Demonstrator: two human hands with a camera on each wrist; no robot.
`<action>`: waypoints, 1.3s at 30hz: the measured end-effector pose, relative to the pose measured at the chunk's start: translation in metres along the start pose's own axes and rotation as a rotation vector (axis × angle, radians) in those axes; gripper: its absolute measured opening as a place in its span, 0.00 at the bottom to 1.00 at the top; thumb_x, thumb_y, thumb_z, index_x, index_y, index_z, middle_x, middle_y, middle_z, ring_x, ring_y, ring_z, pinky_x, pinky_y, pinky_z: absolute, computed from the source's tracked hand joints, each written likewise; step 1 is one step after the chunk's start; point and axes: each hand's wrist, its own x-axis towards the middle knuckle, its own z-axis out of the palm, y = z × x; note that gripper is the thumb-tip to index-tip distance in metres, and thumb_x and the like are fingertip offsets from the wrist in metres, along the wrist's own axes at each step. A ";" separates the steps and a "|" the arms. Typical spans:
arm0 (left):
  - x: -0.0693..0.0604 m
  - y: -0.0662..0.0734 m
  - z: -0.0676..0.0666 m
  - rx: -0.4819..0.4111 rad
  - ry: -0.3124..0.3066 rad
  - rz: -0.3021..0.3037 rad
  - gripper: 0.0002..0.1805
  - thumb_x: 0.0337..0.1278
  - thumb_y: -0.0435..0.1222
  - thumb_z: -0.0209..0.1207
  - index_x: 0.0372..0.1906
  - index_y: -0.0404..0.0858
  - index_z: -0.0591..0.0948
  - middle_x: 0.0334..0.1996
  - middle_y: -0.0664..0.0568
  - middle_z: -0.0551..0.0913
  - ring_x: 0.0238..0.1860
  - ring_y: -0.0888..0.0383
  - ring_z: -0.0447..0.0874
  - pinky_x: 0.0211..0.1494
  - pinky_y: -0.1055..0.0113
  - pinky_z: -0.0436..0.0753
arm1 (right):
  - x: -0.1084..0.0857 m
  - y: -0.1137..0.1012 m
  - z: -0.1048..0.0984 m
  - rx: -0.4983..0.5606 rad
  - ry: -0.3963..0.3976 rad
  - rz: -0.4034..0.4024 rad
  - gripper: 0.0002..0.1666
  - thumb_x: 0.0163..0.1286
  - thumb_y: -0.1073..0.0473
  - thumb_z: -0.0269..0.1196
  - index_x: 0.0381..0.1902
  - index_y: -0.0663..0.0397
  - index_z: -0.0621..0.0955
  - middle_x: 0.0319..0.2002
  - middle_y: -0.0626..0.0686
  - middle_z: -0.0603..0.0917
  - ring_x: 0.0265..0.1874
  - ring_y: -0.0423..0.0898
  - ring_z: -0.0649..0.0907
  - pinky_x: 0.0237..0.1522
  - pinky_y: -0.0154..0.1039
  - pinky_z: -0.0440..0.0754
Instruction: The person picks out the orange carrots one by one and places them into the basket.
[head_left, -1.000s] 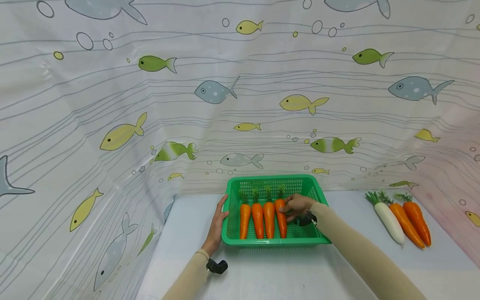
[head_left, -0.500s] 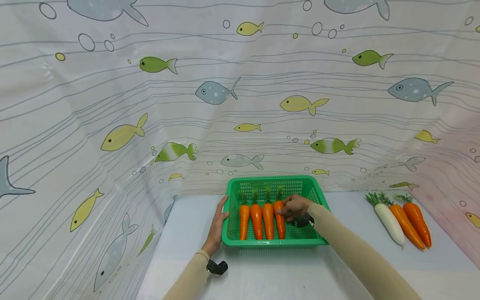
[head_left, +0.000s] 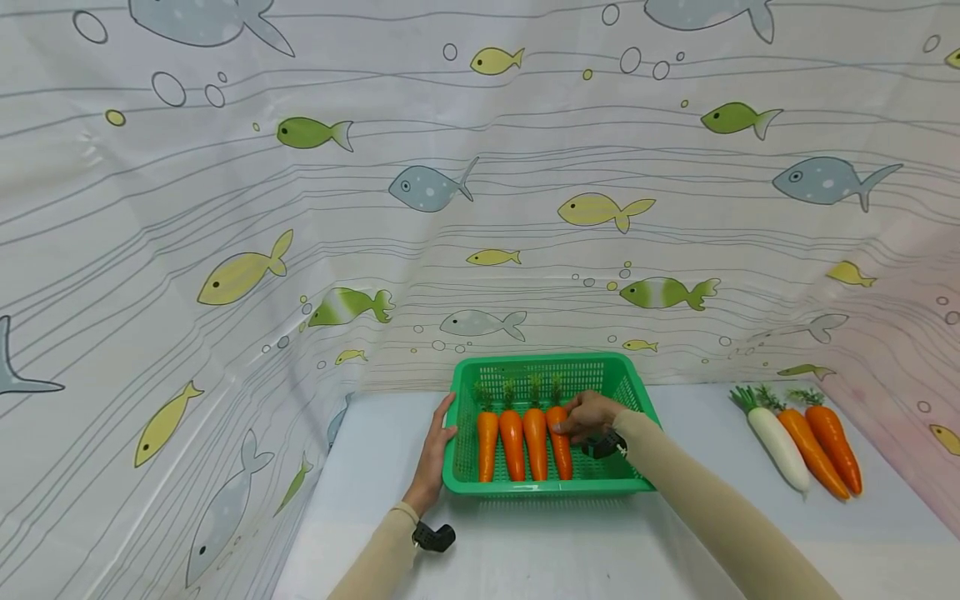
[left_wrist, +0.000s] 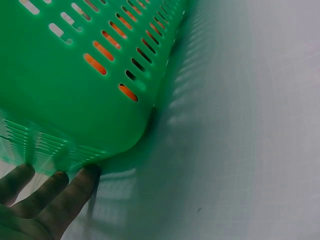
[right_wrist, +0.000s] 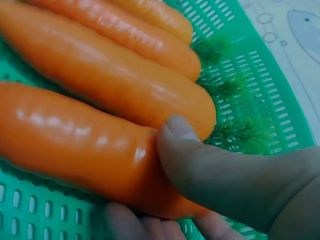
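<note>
A green plastic basket (head_left: 546, 486) stands on the white table with several carrots inside, lying side by side with their leafy tops toward the back. My right hand (head_left: 588, 417) reaches into it and grips the rightmost carrot (head_left: 561, 454) near its thick end. In the right wrist view the thumb (right_wrist: 182, 150) lies on top of that carrot and the fingertips (right_wrist: 125, 220) curl under its side. The neighbouring carrot (right_wrist: 100, 75) lies close beside it. My left hand (head_left: 431, 458) rests against the basket's left side, its fingers (left_wrist: 70, 200) fairly straight on the outer wall.
On the table to the right of the basket lie a white radish (head_left: 780, 446) and two more carrots (head_left: 836, 446) with green tops. A fish-printed curtain (head_left: 525, 275) hangs behind the table and along both sides.
My right hand and the rightmost carrot have shifted slightly left, so the carrot's thick end sits closer to its neighbour. The left hand and the basket have stayed in place.
</note>
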 end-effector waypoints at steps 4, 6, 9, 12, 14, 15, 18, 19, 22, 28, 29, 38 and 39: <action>0.000 -0.001 0.000 0.004 0.002 0.002 0.33 0.82 0.42 0.36 0.86 0.58 0.53 0.88 0.50 0.44 0.88 0.41 0.40 0.84 0.31 0.41 | 0.005 0.004 -0.001 -0.005 0.019 -0.007 0.41 0.70 0.61 0.72 0.70 0.83 0.69 0.55 0.72 0.85 0.48 0.60 0.91 0.49 0.50 0.91; 0.001 -0.001 0.000 0.004 0.002 0.001 0.33 0.82 0.42 0.36 0.86 0.59 0.53 0.88 0.50 0.44 0.88 0.42 0.39 0.84 0.32 0.41 | 0.006 0.004 0.000 0.009 0.023 -0.005 0.39 0.70 0.62 0.73 0.69 0.82 0.70 0.55 0.72 0.85 0.47 0.59 0.91 0.50 0.51 0.91; 0.001 -0.002 -0.001 0.004 0.000 0.002 0.33 0.82 0.43 0.36 0.86 0.59 0.53 0.88 0.50 0.45 0.88 0.42 0.40 0.84 0.32 0.41 | 0.005 0.004 0.000 0.019 0.021 -0.006 0.36 0.69 0.63 0.73 0.66 0.81 0.72 0.54 0.72 0.85 0.47 0.60 0.91 0.50 0.52 0.91; 0.001 -0.002 -0.001 0.003 -0.001 0.005 0.33 0.82 0.43 0.36 0.87 0.58 0.53 0.88 0.50 0.44 0.88 0.41 0.39 0.84 0.32 0.40 | 0.004 0.003 0.001 0.022 0.030 0.010 0.36 0.68 0.64 0.74 0.66 0.79 0.73 0.55 0.72 0.84 0.47 0.61 0.91 0.49 0.51 0.91; 0.001 -0.002 -0.001 0.003 -0.002 0.004 0.33 0.82 0.43 0.36 0.87 0.58 0.53 0.88 0.50 0.44 0.88 0.41 0.39 0.84 0.31 0.40 | 0.003 0.002 0.001 0.011 0.039 0.018 0.37 0.68 0.63 0.74 0.67 0.79 0.72 0.55 0.72 0.84 0.47 0.60 0.91 0.49 0.50 0.91; 0.001 -0.002 -0.001 0.004 -0.002 0.002 0.33 0.82 0.43 0.36 0.87 0.58 0.53 0.88 0.50 0.44 0.88 0.41 0.39 0.84 0.32 0.40 | 0.002 0.002 0.001 0.011 0.044 0.025 0.38 0.68 0.63 0.75 0.68 0.79 0.72 0.56 0.71 0.84 0.47 0.60 0.91 0.50 0.50 0.91; 0.001 -0.002 0.000 0.003 -0.002 -0.002 0.33 0.82 0.44 0.36 0.87 0.59 0.53 0.88 0.50 0.44 0.88 0.41 0.38 0.84 0.31 0.40 | 0.000 0.000 0.002 0.009 0.046 0.030 0.41 0.68 0.62 0.75 0.70 0.79 0.70 0.56 0.71 0.84 0.47 0.58 0.91 0.50 0.50 0.91; 0.001 -0.002 0.000 0.003 -0.003 -0.001 0.33 0.82 0.44 0.36 0.87 0.59 0.53 0.88 0.50 0.44 0.88 0.41 0.38 0.84 0.31 0.40 | -0.001 -0.001 0.002 0.015 0.047 0.032 0.42 0.67 0.62 0.75 0.70 0.78 0.70 0.56 0.71 0.84 0.47 0.58 0.91 0.50 0.51 0.91; 0.000 -0.001 0.000 0.000 0.001 -0.006 0.33 0.81 0.43 0.36 0.87 0.59 0.53 0.88 0.50 0.44 0.88 0.41 0.39 0.84 0.31 0.41 | -0.004 -0.003 0.002 0.021 0.047 0.038 0.42 0.67 0.60 0.75 0.70 0.77 0.70 0.57 0.70 0.84 0.49 0.58 0.90 0.49 0.51 0.91; 0.000 0.000 0.000 0.003 -0.004 -0.001 0.33 0.82 0.42 0.36 0.87 0.58 0.53 0.88 0.48 0.44 0.87 0.39 0.40 0.83 0.30 0.42 | -0.017 -0.008 -0.006 0.001 0.047 0.036 0.45 0.69 0.57 0.74 0.73 0.77 0.68 0.65 0.75 0.77 0.60 0.68 0.84 0.49 0.51 0.91; 0.001 -0.001 -0.001 0.006 -0.006 0.000 0.33 0.82 0.42 0.36 0.87 0.58 0.53 0.88 0.48 0.44 0.87 0.39 0.39 0.83 0.30 0.41 | -0.019 -0.008 -0.008 0.000 0.046 0.032 0.45 0.70 0.57 0.73 0.73 0.78 0.67 0.66 0.76 0.76 0.62 0.70 0.82 0.50 0.52 0.91; 0.001 -0.001 -0.001 0.000 -0.003 -0.013 0.33 0.82 0.43 0.35 0.86 0.62 0.53 0.88 0.53 0.44 0.88 0.43 0.39 0.84 0.31 0.41 | -0.040 -0.018 -0.040 -0.073 0.054 -0.047 0.44 0.77 0.48 0.66 0.74 0.77 0.67 0.65 0.77 0.77 0.60 0.71 0.84 0.54 0.56 0.89; 0.001 0.000 -0.001 -0.001 -0.003 -0.015 0.33 0.82 0.43 0.35 0.86 0.63 0.53 0.88 0.53 0.44 0.88 0.43 0.39 0.84 0.32 0.41 | -0.042 -0.019 -0.045 -0.060 0.055 -0.062 0.44 0.78 0.47 0.66 0.74 0.76 0.67 0.66 0.77 0.77 0.61 0.71 0.84 0.56 0.57 0.88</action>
